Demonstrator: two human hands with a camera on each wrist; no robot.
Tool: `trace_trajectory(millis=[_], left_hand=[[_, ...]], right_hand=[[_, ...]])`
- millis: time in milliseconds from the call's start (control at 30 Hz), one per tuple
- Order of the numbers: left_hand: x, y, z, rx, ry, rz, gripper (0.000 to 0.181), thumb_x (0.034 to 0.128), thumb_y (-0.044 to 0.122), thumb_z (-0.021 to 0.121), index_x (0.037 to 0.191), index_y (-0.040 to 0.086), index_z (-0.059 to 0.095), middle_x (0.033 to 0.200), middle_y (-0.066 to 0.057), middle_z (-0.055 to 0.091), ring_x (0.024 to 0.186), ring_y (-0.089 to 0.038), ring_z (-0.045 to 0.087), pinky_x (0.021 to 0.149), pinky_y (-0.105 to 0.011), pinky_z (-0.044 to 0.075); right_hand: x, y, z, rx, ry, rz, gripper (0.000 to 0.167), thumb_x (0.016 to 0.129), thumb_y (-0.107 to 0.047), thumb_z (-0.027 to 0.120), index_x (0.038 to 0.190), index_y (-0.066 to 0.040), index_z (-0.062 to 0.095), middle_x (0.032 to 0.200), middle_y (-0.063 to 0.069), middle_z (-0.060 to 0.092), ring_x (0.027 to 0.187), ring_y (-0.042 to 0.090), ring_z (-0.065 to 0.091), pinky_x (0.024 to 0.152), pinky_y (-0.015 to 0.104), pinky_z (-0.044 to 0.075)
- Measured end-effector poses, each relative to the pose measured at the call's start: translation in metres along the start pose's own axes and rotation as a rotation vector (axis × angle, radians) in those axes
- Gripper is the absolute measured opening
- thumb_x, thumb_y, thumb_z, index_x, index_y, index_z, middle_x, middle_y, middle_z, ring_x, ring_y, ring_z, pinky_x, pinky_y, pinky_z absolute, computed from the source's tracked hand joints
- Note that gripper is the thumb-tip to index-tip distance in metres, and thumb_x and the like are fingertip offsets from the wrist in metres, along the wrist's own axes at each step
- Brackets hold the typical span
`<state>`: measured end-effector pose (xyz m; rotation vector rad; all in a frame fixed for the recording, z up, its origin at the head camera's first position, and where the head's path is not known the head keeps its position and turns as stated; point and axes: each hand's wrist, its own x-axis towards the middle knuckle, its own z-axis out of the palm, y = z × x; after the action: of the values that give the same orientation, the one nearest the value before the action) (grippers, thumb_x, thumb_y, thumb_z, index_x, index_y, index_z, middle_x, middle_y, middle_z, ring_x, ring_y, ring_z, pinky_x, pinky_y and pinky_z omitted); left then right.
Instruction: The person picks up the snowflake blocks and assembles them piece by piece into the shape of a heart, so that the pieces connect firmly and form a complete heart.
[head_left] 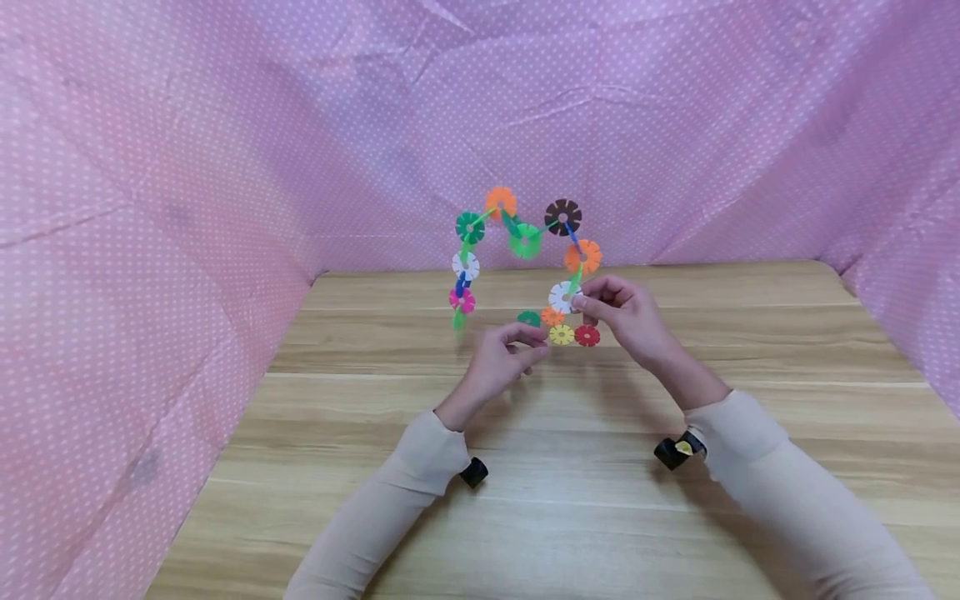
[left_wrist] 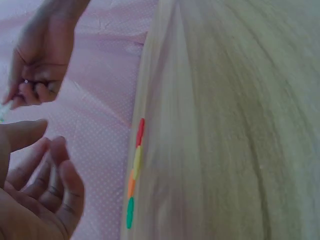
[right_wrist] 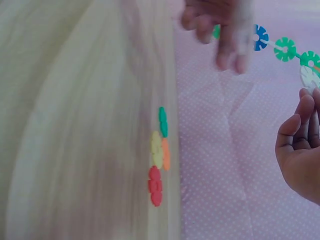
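Note:
A chain of slotted plastic snowflake discs hangs in an arch above the far part of the table, with an orange disc (head_left: 500,202) and a brown disc (head_left: 562,217) near its top. My right hand (head_left: 626,321) pinches the white disc (head_left: 561,297) at the chain's right end. The other end hangs free, a lime green disc (head_left: 459,318) lowest. My left hand (head_left: 502,362) is held near the loose discs, a gap showing between thumb and fingers (left_wrist: 70,187) and nothing held. Loose on the table lie a green disc (left_wrist: 130,212), an orange (right_wrist: 166,154), a yellow (head_left: 561,334) and a red one (head_left: 587,335).
A wooden table (head_left: 570,500) spreads under both arms. Pink dotted cloth (head_left: 375,150) hangs behind it and along both sides. Each sleeve cuff has a black wrist camera (head_left: 474,473) beside it.

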<state>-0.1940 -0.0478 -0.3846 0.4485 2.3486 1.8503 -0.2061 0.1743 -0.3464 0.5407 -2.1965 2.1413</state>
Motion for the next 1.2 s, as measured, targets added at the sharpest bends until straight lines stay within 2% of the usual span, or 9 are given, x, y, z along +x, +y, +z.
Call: trace_trajectory(millis=[100,167,300,400,533,667,800,1033,1200], left_hand=[[0.007,-0.007,0.001,0.034,-0.015,-0.046,0.03,0.0919,0.009,0.074,0.119,-0.002,0.069,0.101,-0.005,0.069,0.074,-0.033,0.066,0.067,-0.041,0.058],[0.014,-0.011,0.0,0.049,0.005,-0.093,0.032,0.0923,0.011,0.074,0.121,0.0,0.067,0.103,-0.005,0.067,0.076,-0.027,0.065,0.069,-0.045,0.057],[0.033,-0.022,-0.002,0.026,0.087,-0.171,0.036,0.0917,0.01,0.074,0.124,-0.002,0.063,0.109,-0.012,0.065,0.086,-0.027,0.064,0.072,-0.037,0.057],[0.047,-0.032,-0.005,0.042,0.152,-0.204,0.04,0.0903,0.008,0.076,0.126,-0.003,0.062,0.113,-0.018,0.063,0.085,-0.024,0.062,0.072,-0.031,0.056],[0.063,-0.041,-0.009,0.136,0.22,-0.237,0.043,0.0877,0.012,0.079,0.125,-0.002,0.063,0.113,-0.018,0.063,0.084,-0.021,0.058,0.068,-0.029,0.053],[0.074,-0.044,-0.011,0.233,0.263,-0.285,0.041,0.0867,0.016,0.081,0.121,0.0,0.066,0.108,-0.014,0.065,0.091,-0.022,0.059,0.075,-0.031,0.052],[0.079,-0.042,-0.011,0.323,0.26,-0.328,0.038,0.086,0.019,0.082,0.116,0.002,0.068,0.107,-0.011,0.067,0.092,-0.021,0.059,0.078,-0.032,0.052],[0.082,-0.036,-0.007,0.381,0.203,-0.352,0.029,0.0861,0.015,0.082,0.11,0.004,0.071,0.1,-0.008,0.068,0.079,-0.016,0.059,0.063,-0.028,0.052],[0.082,-0.035,-0.004,0.423,0.199,-0.35,0.027,0.0853,0.016,0.083,0.107,0.006,0.07,0.097,-0.005,0.067,0.086,-0.018,0.059,0.07,-0.029,0.05]], right_hand=[[0.003,-0.001,-0.001,0.081,-0.013,-0.01,0.009,0.097,-0.004,0.067,0.1,0.004,0.065,0.088,0.004,0.065,0.074,0.016,0.057,0.066,0.024,0.051],[0.004,-0.002,-0.001,0.122,-0.024,-0.01,0.004,0.097,-0.002,0.066,0.099,0.001,0.065,0.087,0.004,0.064,0.074,0.015,0.057,0.066,0.025,0.051],[0.005,-0.004,0.001,0.172,-0.042,-0.005,0.002,0.097,0.0,0.064,0.098,-0.001,0.066,0.087,0.004,0.063,0.074,0.016,0.057,0.066,0.024,0.052],[0.005,-0.005,0.004,0.191,-0.05,-0.005,0.002,0.097,0.001,0.064,0.098,0.0,0.066,0.087,0.005,0.063,0.073,0.016,0.057,0.065,0.023,0.052],[0.006,-0.007,0.008,0.211,-0.061,-0.007,0.003,0.097,0.002,0.063,0.097,0.0,0.065,0.087,0.005,0.062,0.073,0.016,0.057,0.064,0.023,0.051],[0.006,-0.008,0.01,0.21,-0.07,-0.005,0.006,0.097,0.002,0.064,0.095,-0.004,0.066,0.086,0.004,0.062,0.073,0.015,0.057,0.064,0.023,0.051],[0.007,-0.009,0.009,0.206,-0.072,-0.008,0.01,0.097,0.002,0.063,0.095,-0.006,0.066,0.085,0.004,0.063,0.072,0.015,0.057,0.064,0.022,0.051],[0.007,-0.009,0.005,0.187,-0.054,-0.007,0.006,0.097,0.002,0.064,0.096,-0.003,0.067,0.085,0.004,0.064,0.072,0.016,0.057,0.063,0.022,0.051],[0.006,-0.006,0.001,0.18,-0.049,-0.008,0.003,0.096,0.001,0.065,0.099,0.002,0.066,0.084,0.004,0.064,0.071,0.015,0.057,0.062,0.022,0.05]])
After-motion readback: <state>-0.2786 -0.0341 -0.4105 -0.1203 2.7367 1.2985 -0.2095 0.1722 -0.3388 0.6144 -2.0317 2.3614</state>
